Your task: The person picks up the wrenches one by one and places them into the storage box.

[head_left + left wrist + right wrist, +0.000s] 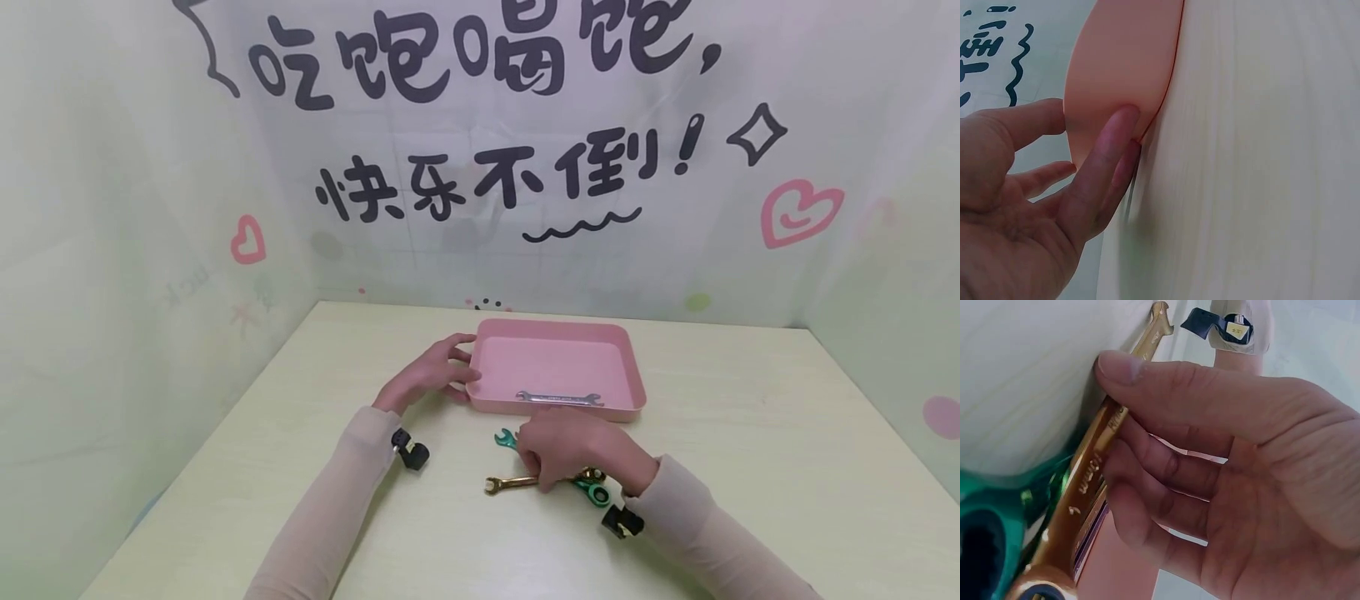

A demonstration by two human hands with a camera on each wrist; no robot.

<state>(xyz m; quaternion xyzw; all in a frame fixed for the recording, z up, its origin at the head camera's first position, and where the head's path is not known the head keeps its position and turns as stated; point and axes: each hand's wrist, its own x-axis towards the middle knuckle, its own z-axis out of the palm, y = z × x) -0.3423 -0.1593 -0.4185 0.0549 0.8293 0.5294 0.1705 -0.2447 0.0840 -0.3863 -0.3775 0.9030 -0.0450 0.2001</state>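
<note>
My left hand (435, 371) touches the left side of a pink tray (555, 329), its fingers lightly bent against the wall. In the left wrist view, fingertips press the outside of the tray's wall (1122, 56). A silver double open-ended wrench (558, 399) lies inside the tray along its front wall. In front of the tray, my right hand (566, 446) pinches a gold combination wrench (1088, 469) between thumb and fingers. A green wrench (597, 493) lies beneath that hand, which hides its middle. Another gold ring end shows beside it, partly covered.
The pale wooden table (750, 433) carries all of this. A lettered white curtain (435, 275) hangs behind it and along both sides. Small black camera mounts (410, 450) sit on both wrists.
</note>
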